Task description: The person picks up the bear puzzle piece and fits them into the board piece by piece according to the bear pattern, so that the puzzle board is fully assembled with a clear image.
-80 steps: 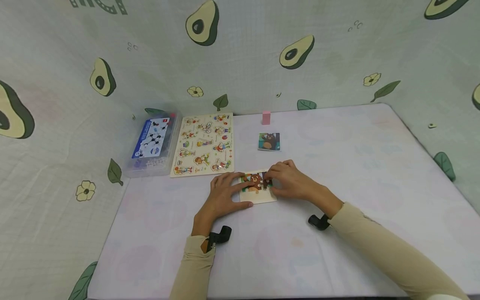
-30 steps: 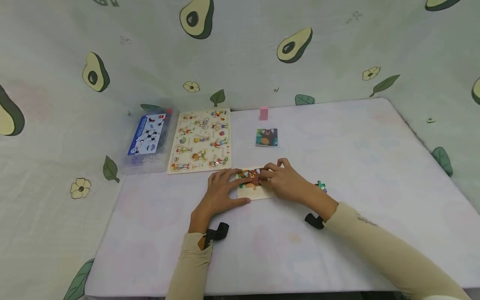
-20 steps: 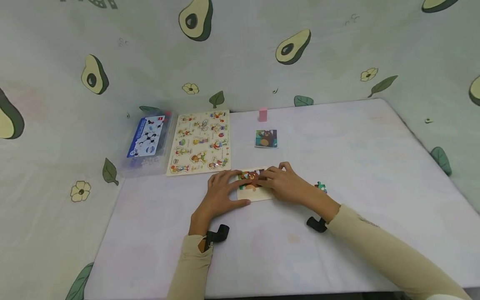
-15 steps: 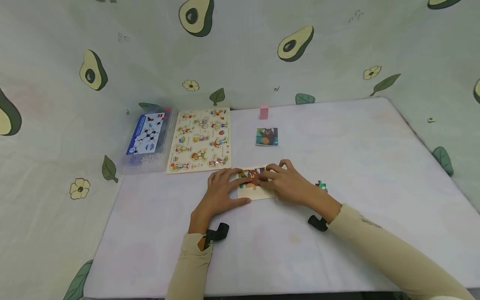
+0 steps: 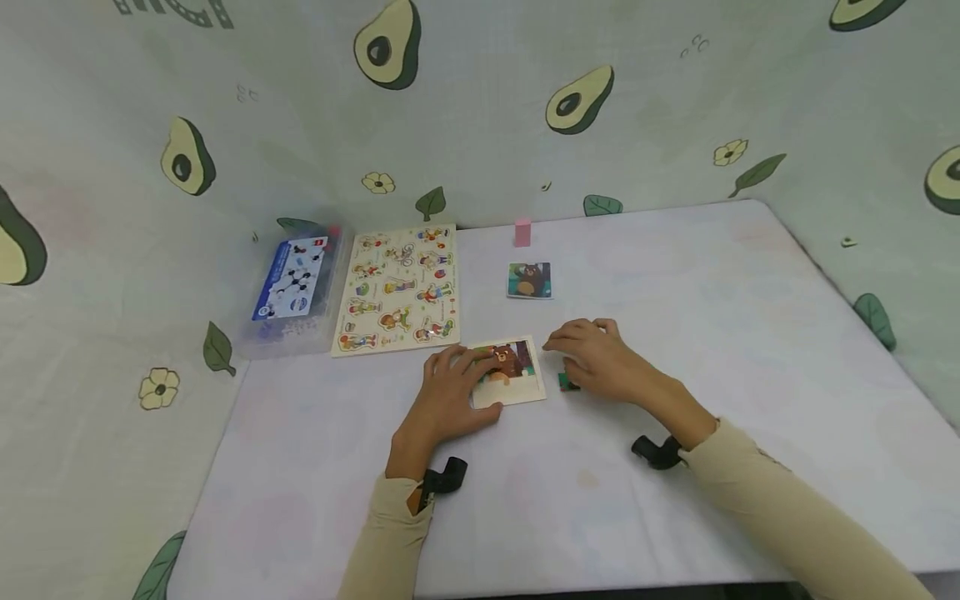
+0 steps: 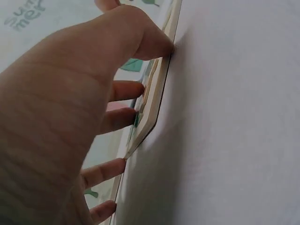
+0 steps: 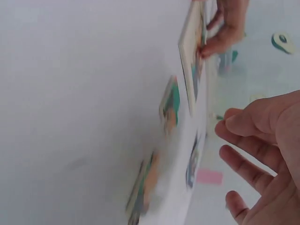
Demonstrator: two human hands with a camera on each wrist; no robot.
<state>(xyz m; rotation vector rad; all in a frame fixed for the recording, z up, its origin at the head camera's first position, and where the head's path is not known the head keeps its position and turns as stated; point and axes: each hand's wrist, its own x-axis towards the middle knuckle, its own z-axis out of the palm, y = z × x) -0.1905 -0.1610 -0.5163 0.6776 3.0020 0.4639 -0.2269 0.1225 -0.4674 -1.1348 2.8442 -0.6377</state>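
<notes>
Puzzle board (image 5: 525, 389) is on table (image 5: 570, 517), nearer left edge than right; prob light + stiff, best held by sides. My L hand (image 5: 448, 398)'s spread on it; R hand (image 5: 602, 363)'s loose, holding nothing.

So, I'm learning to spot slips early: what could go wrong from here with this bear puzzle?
Two things, I'd say. The right hand partly hides a loose piece in the head view, so it might brush that piece aside by accident. And the left hand reaches its fingers over the bear picture on the puzzle board; if that hand shifts, the board might slide or the placed part might get disturbed.
</notes>
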